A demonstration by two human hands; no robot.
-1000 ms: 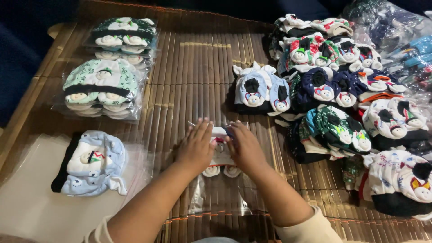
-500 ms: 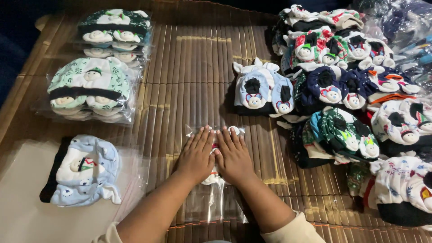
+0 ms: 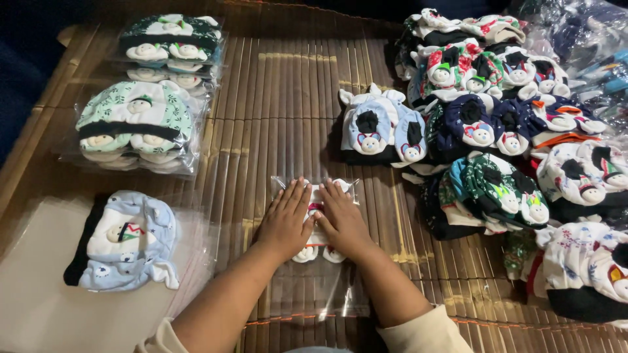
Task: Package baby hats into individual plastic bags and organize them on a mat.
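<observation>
Both my hands lie flat, side by side, on a clear plastic bag [image 3: 320, 291] that holds a small white baby mitten set [image 3: 316, 252] on the bamboo mat [image 3: 281, 98]. My left hand [image 3: 286, 221] presses the left half with its fingers spread. My right hand [image 3: 341, 221] presses the right half. The bag's open end reaches toward me between my forearms. Most of the set is hidden under my palms.
Packed sets in clear bags [image 3: 140, 127] are stacked at the far left. A light blue set [image 3: 124, 242] lies on a pile of flat bags [image 3: 39, 294] at the near left. Several loose patterned sets [image 3: 497, 131] are heaped along the right.
My hands went from gripping the set's far end to lying flat on the bag, and slid slightly toward me.
</observation>
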